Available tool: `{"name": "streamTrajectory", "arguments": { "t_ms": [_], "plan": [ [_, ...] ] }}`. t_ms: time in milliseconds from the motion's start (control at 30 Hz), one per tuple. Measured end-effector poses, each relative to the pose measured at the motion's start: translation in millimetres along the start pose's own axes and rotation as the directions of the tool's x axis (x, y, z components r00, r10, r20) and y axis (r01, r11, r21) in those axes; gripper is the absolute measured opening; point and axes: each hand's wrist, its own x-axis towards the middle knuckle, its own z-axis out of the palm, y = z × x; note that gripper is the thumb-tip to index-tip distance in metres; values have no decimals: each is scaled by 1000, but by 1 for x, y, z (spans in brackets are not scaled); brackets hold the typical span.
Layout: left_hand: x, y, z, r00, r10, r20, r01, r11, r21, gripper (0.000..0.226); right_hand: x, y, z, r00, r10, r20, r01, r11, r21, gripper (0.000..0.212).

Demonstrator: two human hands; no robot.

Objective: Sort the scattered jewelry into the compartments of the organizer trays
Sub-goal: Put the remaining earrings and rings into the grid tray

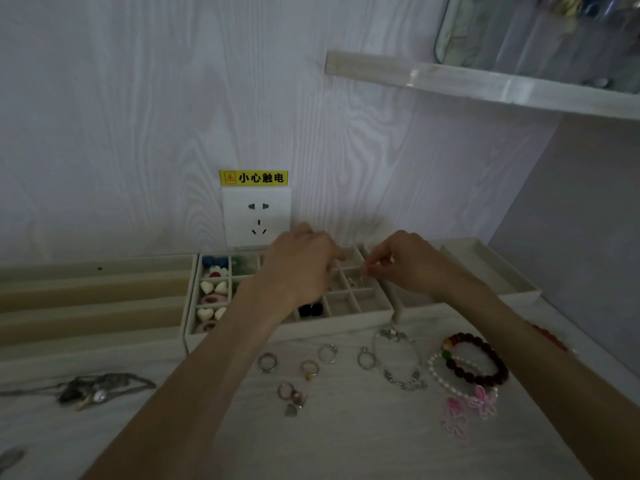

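A grid organizer tray [346,318] stands against the wall, its left cells holding heart-shaped and coloured pieces [212,289]. My left hand [301,268] hovers over the tray's middle cells with its fingers curled downward; what it holds is hidden. My right hand [401,263] pinches something tiny at its fingertips over an upper right cell, where small silver pieces [351,281] lie. Several rings [267,362] lie on the table in front of the tray. To the right are a silver charm bracelet [401,379], a dark bead bracelet [485,358], a pearl bracelet [441,375] and pink ornaments [481,403].
A long-slot tray [93,299] sits left of the grid tray, and another tray [498,271] at the right. A grey necklace bundle [100,389] lies at the near left. A wall socket [256,216] is behind the trays, a shelf [485,84] above right.
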Motion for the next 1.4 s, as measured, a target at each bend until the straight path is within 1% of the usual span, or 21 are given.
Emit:
{"name": "streamTrajectory", "arguments": {
  "t_ms": [100, 167, 333, 500, 633, 833, 933, 1000, 1067, 1133, 1233, 1400],
  "plan": [
    [1, -1, 6, 993, 38, 116, -40, 999, 12, 49, 4, -2, 3, 1000, -5, 16, 6, 997, -72, 15],
    [0, -1, 7, 988, 43, 147, -47, 999, 24, 47, 4, -3, 5, 1000, -6, 22, 8, 994, -107, 14],
    [0, -3, 7, 989, 28, 148, -34, 999, 34, 48, 6, -6, 11, 1000, 10, 5, -9, 988, -151, 16],
    [1, -2, 8, 990, 11, 143, -10, 1000, -4, 50, 4, -8, 19, 992, -50, -120, 7, 944, -330, 24],
    [-2, 0, 5, 988, 25, 155, -26, 1000, 2, 48, 3, -9, 21, 988, -85, -131, 23, 908, -418, 24],
    [-4, 3, 1, 985, 25, 171, -27, 1000, 7, 46, 4, -12, 17, 995, -63, -77, 25, 906, -422, 20],
    [-4, 3, 0, 990, 19, 142, -18, 1000, -7, 47, -1, -14, 1, 998, -56, -40, 40, 942, -334, 19],
    [-3, 3, 1, 994, 37, 100, -37, 999, -6, 44, -7, -11, -10, 997, -80, -11, 74, 961, -267, 23],
    [-3, 4, 3, 994, 69, 80, -70, 997, 9, 40, -11, -8, -15, 993, -115, 22, 117, 956, -269, 33],
    [-3, 5, 6, 991, 97, 92, -100, 995, 25, 40, -11, -4, -14, 990, -122, 69, 137, 948, -288, 40],
    [-3, 6, 9, 987, 116, 110, -122, 991, 49, 41, -10, 0, -8, 987, -111, 120, 143, 944, -296, 43],
    [-2, 3, 12, 986, 121, 117, -131, 988, 77, 41, -10, -2, -7, 982, -113, 153, 156, 938, -309, 46]
  ]
}}
